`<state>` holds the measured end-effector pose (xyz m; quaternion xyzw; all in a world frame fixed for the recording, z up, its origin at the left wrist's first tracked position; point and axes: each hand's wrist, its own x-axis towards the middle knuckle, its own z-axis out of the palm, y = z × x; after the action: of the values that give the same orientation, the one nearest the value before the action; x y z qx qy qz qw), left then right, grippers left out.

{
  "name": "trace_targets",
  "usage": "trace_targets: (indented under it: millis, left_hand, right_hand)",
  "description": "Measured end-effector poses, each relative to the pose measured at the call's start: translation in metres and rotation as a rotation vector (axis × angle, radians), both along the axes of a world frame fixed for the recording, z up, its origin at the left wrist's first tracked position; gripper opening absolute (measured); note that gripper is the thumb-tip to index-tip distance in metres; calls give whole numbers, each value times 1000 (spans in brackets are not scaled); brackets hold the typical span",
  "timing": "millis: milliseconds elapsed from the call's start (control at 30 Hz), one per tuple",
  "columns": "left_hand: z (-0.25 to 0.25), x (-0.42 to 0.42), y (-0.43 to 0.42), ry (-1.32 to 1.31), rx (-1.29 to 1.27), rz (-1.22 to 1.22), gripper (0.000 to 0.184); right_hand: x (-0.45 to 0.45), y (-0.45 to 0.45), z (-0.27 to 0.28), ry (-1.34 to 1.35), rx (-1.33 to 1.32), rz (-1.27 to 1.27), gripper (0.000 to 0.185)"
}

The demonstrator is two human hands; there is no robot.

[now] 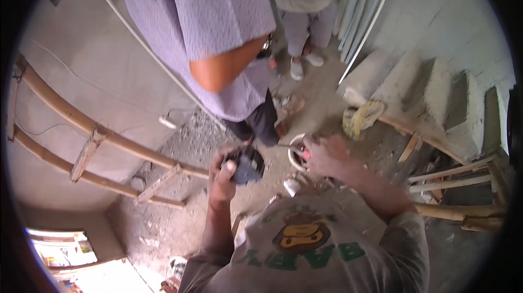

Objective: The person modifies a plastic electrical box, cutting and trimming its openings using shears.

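My left hand [222, 181] is wrapped around a dark box-shaped thing [248, 166], with the thumb lying across its near side. The box's exact kind is too blurred to make out. Across from it, my right hand [329, 156] grips a red-handled screwdriver [305, 154]. Its thin shaft points left toward the box but looks apart from it. Below the right hand, on the floor, a round white rim [292, 158] shows, partly covered by the hand.
A bamboo ladder [122, 144] leans along the left. One person in a lilac shirt [226, 10] stands close in front; another person [302, 12] is beyond, near upright pipes [357, 18]. Concrete steps [419, 91], a yellowish plastic bag [362, 118] and wooden framing [457, 176] are at right.
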<state>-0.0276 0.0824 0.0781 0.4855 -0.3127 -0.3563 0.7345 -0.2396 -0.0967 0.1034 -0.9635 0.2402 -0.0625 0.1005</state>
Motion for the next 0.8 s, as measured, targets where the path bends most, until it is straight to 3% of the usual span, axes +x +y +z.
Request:
trace_targets:
  millis: [133, 267, 367, 400, 500, 533, 633, 800]
  left_hand:
    - [-17, 6, -1, 134, 25, -29, 48]
    - [-20, -2, -11, 157, -6, 67, 49]
    - [-15, -7, -15, 165, 41, 61, 46]
    - [-18, -6, -15, 166, 81, 81, 47]
    - [-13, -7, -16, 158, 196, 83, 46]
    - [-15, -6, -13, 165, 225, 64, 45]
    - [-18, -12, -16, 125, 351, 50, 45]
    - [-37, -20, -15, 170, 445, -40, 43]
  right_hand:
    - [0, -8, -26, -121, 17, -2, 34]
    - [3, 4, 0, 93, 280, -272, 41]
    - [-4, 7, -29, -44, 406, -289, 41]
    - [-6, 12, -52, -381, 421, -218, 41]
    - [-15, 24, -43, -212, 1255, -338, 38]
    - [-20, 32, -42, -210, 1342, -316, 36]
    - [-30, 57, -74, -253, 1476, -320, 35]
    - [-33, 54, -61, -327, 1449, -340, 34]
